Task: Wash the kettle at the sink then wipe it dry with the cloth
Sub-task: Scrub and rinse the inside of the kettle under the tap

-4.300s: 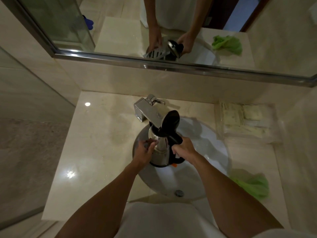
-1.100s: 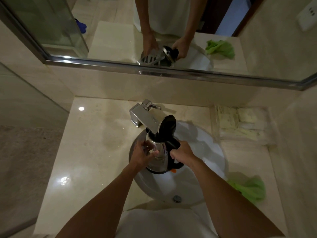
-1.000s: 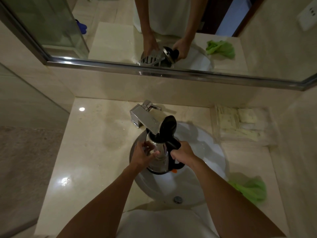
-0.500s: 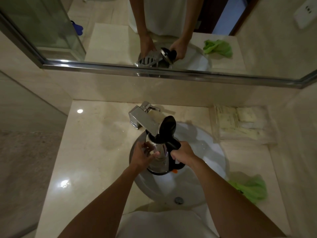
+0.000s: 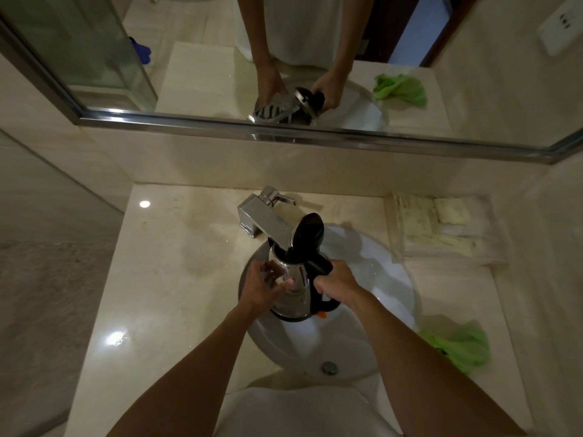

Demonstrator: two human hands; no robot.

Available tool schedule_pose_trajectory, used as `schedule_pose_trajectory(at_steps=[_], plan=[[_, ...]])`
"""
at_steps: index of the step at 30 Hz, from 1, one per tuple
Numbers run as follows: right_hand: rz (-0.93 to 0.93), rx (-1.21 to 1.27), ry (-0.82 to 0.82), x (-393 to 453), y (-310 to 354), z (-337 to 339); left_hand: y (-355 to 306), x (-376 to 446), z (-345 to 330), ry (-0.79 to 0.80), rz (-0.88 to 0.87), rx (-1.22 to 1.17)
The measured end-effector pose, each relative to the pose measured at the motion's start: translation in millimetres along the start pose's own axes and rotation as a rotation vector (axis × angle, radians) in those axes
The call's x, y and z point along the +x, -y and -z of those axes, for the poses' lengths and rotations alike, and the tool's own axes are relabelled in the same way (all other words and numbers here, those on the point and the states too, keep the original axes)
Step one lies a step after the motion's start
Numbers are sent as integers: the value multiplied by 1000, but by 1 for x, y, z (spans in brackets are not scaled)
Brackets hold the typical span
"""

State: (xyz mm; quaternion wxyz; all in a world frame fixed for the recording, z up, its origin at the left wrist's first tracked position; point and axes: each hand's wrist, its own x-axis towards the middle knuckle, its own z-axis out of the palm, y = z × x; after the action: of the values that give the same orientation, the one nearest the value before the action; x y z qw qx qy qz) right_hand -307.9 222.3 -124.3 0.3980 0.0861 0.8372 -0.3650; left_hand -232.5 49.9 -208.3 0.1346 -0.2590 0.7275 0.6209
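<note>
A dim bathroom with pale marble walls and a wide mirror (image 5: 284, 74) above a marble table (image 5: 151, 294) that carries a round white sink (image 5: 391, 298) in the middle. The task is in its first half, the washing. The steel kettle (image 5: 295, 293) is held upright over the far side of the basin, its black lid (image 5: 310, 233) flipped open and its mouth right under the spout of the chrome tap (image 5: 263, 220); whether water is running cannot be told in this light. The right hand (image 5: 336, 283) has its grip wrapped firmly round the black handle on the kettle's right side. The left hand (image 5: 263, 290) is against the kettle's left wall, fingers curled onto the steel, which reads as steadying or rubbing the body. So the kettle is at the sink with the lid open, being filled, rinsed or rubbed, as far as can be judged. Left to do: finish the wash, tip out any water inside, then the whole drying step. The green cloth (image 5: 460, 345) lies crumpled and untouched on the table to the right of the sink, near the person, well apart from both hands. Some packets (image 5: 441, 225) lie at the far right by the wall
</note>
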Motion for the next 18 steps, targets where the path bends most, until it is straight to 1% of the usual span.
schedule_pose_trajectory(at_steps=[11,18], plan=[[-23,8,-13,-2,0,-1,6,2,2,-10,-15,56],[-42,-1,-9,-1,-4,-1,9,1,-1,-6,-19,10]])
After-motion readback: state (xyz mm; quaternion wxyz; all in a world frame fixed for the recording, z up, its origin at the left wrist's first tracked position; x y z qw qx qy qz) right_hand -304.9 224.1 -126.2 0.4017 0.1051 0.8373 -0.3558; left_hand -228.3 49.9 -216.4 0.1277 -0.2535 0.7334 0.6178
